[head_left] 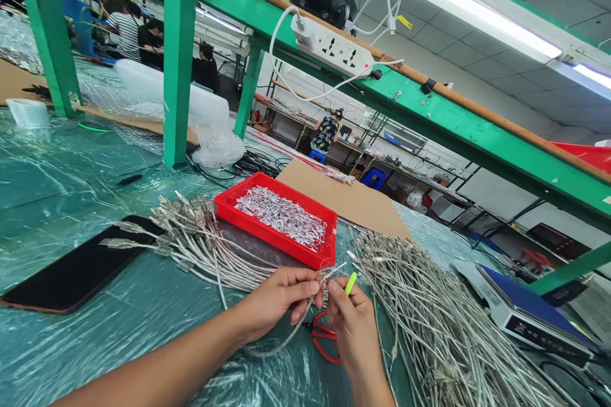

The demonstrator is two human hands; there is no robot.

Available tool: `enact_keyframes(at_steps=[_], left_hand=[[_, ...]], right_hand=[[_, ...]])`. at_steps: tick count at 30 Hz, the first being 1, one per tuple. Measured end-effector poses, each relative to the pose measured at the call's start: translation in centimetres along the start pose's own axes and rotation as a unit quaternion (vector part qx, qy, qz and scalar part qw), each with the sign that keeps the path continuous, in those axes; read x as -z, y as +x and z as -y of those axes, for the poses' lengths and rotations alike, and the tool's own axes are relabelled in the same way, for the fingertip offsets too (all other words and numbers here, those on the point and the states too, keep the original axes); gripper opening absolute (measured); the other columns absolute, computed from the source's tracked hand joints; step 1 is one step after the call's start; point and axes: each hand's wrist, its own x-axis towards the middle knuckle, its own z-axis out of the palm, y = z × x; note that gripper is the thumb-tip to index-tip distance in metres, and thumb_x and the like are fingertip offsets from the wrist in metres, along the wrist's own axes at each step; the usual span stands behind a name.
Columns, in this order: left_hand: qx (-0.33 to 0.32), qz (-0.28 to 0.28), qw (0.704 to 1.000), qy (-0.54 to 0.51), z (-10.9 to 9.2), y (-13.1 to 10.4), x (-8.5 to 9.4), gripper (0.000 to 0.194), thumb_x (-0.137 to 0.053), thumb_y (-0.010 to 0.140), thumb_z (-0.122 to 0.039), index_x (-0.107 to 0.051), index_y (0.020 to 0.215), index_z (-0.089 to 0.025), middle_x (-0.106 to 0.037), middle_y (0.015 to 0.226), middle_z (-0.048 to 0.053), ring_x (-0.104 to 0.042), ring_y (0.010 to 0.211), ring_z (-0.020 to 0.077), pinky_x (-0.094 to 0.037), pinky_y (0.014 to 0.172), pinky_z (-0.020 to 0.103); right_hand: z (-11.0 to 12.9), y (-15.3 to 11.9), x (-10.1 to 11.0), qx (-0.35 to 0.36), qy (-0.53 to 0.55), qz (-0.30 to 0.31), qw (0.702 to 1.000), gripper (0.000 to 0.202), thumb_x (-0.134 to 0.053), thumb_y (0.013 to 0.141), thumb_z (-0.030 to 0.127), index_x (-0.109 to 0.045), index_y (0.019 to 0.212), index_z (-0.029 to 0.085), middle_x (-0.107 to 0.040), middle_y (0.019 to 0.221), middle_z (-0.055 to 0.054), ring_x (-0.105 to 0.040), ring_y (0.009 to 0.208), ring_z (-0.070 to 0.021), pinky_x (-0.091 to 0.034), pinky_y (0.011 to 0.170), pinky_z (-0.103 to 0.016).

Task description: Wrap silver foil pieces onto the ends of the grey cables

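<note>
My left hand is closed in a pinch on a grey braided cable near its stripped end, where thin loose wires stick out. Close beside it, my right hand is closed around a slim tool with a bright yellow-green end; the rest of that tool is hidden by the fingers. The fingertips of both hands nearly meet at the wires. Below them on the table lies a red-handled cutting tool, partly covered by my right hand.
A red tray of small shiny parts stands ahead. USB-plug cables and a black phone lie left. A large cable pile and a blue-topped scale are right. A green shelf frame rises in front; people sit beyond.
</note>
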Motion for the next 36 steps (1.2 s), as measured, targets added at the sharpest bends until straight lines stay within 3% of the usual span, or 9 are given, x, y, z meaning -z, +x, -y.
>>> enact_keyframes(at_steps=[4,10,16,22,27,29,33,36], left_hand=[[0.009,0.03,1.0,-0.001,0.2,0.0,0.1,0.023,-0.058,0.089,-0.032,-0.067,0.086,-0.011,-0.062,0.076,0.003,-0.038,0.044,0.0037,-0.03,0.043,0.018],[0.02,0.027,0.999,-0.015,0.2,0.1,0.2,0.022,-0.059,0.088,-0.032,-0.066,0.089,-0.011,-0.061,0.075,0.003,-0.036,0.043,0.0033,-0.029,0.042,0.017],[0.009,0.019,0.999,-0.039,-0.4,0.1,0.5,0.022,-0.062,0.087,-0.033,-0.064,0.084,-0.012,-0.06,0.077,0.002,-0.037,0.043,0.0026,-0.032,0.043,0.017],[0.0,-0.021,0.999,-0.045,-0.5,0.2,0.6,0.024,-0.066,0.083,-0.036,-0.063,0.086,-0.012,-0.059,0.077,0.001,-0.039,0.043,0.0028,-0.032,0.043,0.018],[-0.001,-0.028,0.999,-0.046,-0.3,0.3,0.6,0.025,-0.067,0.082,-0.036,-0.063,0.09,-0.013,-0.06,0.076,0.001,-0.039,0.043,0.0028,-0.032,0.043,0.017],[-0.003,-0.029,0.999,-0.042,-0.3,0.3,0.6,0.025,-0.067,0.083,-0.037,-0.064,0.09,-0.013,-0.061,0.076,0.001,-0.039,0.043,0.0028,-0.031,0.043,0.018],[-0.005,-0.029,0.999,-0.018,-0.4,0.2,0.6,0.026,-0.064,0.085,-0.037,-0.065,0.09,-0.012,-0.061,0.078,0.002,-0.039,0.044,0.0028,-0.03,0.044,0.018],[-0.009,-0.029,1.0,0.0,-0.5,0.2,0.6,0.026,-0.063,0.085,-0.038,-0.066,0.087,-0.012,-0.061,0.079,0.002,-0.039,0.045,0.0033,-0.029,0.044,0.019]], right_hand=[[0.1,0.4,0.2,-0.021,0.039,-0.032,0.999,0.036,-0.082,0.068,0.041,-0.057,0.065,0.015,-0.04,0.048,0.008,-0.022,0.041,-0.002,-0.014,0.04,-0.017],[0.1,1.1,0.6,-0.022,0.075,-0.082,0.994,0.038,-0.084,0.063,0.041,-0.055,0.069,0.016,-0.037,0.048,0.011,-0.017,0.039,-0.001,-0.014,0.037,-0.016],[0.9,2.0,2.5,0.003,0.059,-0.12,0.991,0.042,-0.083,0.062,0.043,-0.049,0.064,0.018,-0.04,0.05,0.01,-0.017,0.038,-0.0017,-0.012,0.035,-0.017],[0.2,1.0,1.7,0.042,-0.045,-0.1,0.993,0.043,-0.073,0.076,0.051,-0.054,0.059,0.015,-0.04,0.047,0.007,-0.03,0.043,-0.0058,-0.021,0.042,-0.02],[0.0,-0.1,1.0,0.056,-0.085,-0.032,0.994,0.035,-0.067,0.083,0.049,-0.066,0.088,0.014,-0.033,0.048,0.009,-0.024,0.044,-0.0059,-0.018,0.043,-0.02],[0.4,-0.4,0.9,0.069,-0.092,-0.038,0.993,0.037,-0.064,0.086,0.049,-0.067,0.097,0.014,-0.034,0.048,0.009,-0.025,0.044,-0.0065,-0.019,0.043,-0.021],[1.1,-0.9,0.4,0.149,-0.149,-0.085,0.974,0.041,-0.053,0.091,0.052,-0.067,0.097,0.014,-0.044,0.052,0.005,-0.04,0.049,-0.01,-0.032,0.051,-0.023],[1.2,-1.1,0.2,0.156,-0.187,-0.084,0.966,0.042,-0.051,0.091,0.052,-0.068,0.097,0.015,-0.048,0.055,0.003,-0.043,0.052,-0.012,-0.034,0.053,-0.024]])
